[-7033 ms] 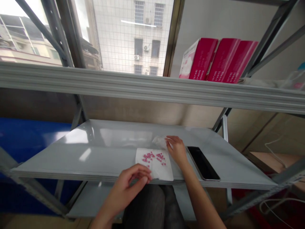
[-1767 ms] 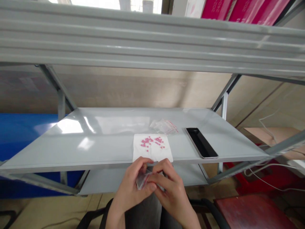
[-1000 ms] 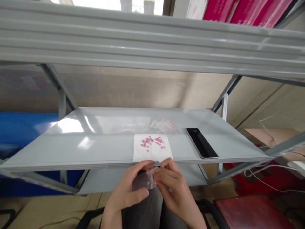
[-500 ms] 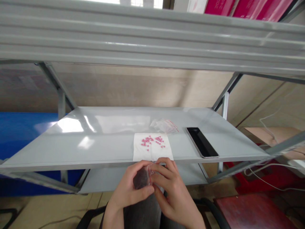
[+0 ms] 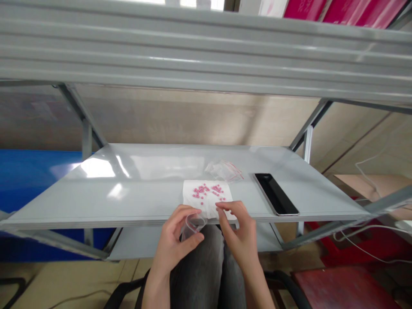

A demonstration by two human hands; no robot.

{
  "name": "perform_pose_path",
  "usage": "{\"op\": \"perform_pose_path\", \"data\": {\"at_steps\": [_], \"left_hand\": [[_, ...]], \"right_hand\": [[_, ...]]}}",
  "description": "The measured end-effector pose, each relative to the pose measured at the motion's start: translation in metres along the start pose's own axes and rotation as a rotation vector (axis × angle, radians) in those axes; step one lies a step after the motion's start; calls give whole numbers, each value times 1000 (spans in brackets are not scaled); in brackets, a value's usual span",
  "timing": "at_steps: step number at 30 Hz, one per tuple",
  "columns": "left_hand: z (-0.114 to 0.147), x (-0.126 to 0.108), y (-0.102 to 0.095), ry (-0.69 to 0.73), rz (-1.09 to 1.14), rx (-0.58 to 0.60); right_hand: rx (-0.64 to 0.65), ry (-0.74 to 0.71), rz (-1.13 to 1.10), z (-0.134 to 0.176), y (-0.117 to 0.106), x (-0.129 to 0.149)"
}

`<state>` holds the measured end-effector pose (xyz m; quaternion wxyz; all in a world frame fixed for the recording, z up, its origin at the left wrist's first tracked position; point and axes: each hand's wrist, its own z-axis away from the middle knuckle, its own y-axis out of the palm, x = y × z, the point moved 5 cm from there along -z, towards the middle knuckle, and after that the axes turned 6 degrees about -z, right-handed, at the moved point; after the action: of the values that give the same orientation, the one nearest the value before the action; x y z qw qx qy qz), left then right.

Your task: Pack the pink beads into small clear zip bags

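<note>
My left hand (image 5: 177, 240) holds a small clear zip bag (image 5: 192, 229) between thumb and fingers. The bag's mouth is spread into a rounded opening facing up. My right hand (image 5: 240, 229) is at the near right part of a white paper sheet (image 5: 189, 204), thumb and index tips brought close together in a pinch. Whether anything sits between those tips is too small to tell. Small round pink pieces (image 5: 201, 189), like beads or pills, lie on the sheet in two loose groups, with a few scattered nearer my right fingertips.
Behind the sheet lies a pile of clear zip bags (image 5: 223, 171). To the right is a dark-screened phone (image 5: 276, 194) on the grey shelf (image 5: 144, 189). A metal beam (image 5: 206, 56) crosses overhead. Slanted supports (image 5: 310, 124) frame the sides, and my knees are below the edge.
My right hand has come off the bag and moved up and right to the sheet. The bag's mouth has opened into a rounded shape in my left hand. The camera view has shifted slightly.
</note>
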<state>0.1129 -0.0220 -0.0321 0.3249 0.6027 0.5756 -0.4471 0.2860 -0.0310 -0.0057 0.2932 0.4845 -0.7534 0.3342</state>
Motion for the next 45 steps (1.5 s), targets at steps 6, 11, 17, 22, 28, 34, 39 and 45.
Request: {"op": "perform_pose_path", "data": {"at_steps": [6, 11, 17, 22, 28, 34, 39, 45], "left_hand": [[3, 8, 0, -67, 60, -7], [4, 16, 3, -131, 40, 10], [3, 18, 3, -158, 49, -11], [2, 17, 4, -173, 24, -15], [3, 21, 3, -209, 18, -32], [4, 21, 3, -179, 48, -30], [4, 22, 3, -196, 36, -40], [4, 24, 3, -195, 27, -37]], "right_hand": [[191, -7, 428, -19, 41, -25], [251, 6, 536, -21, 52, -27], [247, 36, 498, -22, 53, -34], [93, 45, 61, -24, 33, -23], [315, 82, -285, -22, 25, 11], [160, 92, -184, -27, 11, -12], [-7, 16, 369, -31, -14, -55], [88, 17, 438, -27, -11, -76]]}}
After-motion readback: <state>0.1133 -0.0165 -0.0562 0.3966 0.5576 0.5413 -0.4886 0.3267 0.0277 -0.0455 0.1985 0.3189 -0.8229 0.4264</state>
